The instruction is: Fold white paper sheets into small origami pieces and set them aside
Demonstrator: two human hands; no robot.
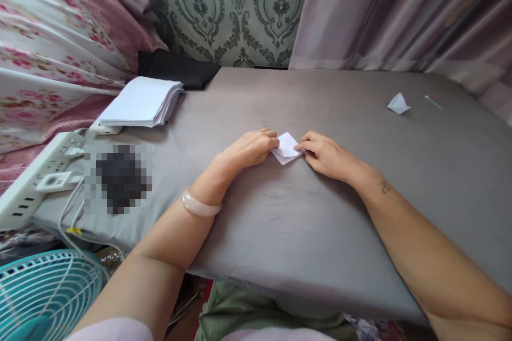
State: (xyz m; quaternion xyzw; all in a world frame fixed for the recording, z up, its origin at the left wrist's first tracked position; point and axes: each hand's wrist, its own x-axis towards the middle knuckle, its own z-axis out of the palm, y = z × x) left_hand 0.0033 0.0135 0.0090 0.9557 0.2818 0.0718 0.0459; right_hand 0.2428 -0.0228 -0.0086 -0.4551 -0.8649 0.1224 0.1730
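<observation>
A small folded sheet of white paper (286, 145), roughly diamond-shaped, lies in the middle of the grey-covered table (280, 224). My left hand (258, 148) pinches its left corner, with the fingers curled over the edge. At the opposite corner, my right hand (320, 153) grips the paper between thumb and fingers. Some layers of the paper stand slightly apart along the near edge. Far to the right sits a folded white paper boat (399, 104), away from both hands.
A stack of white paper (140, 100) lies at the back left, in front of a black cloth (176, 68). A power strip (38, 181) with plugs and cables runs along the left edge, above a teal fan (48, 295). A thin stick (433, 102) lies at the right.
</observation>
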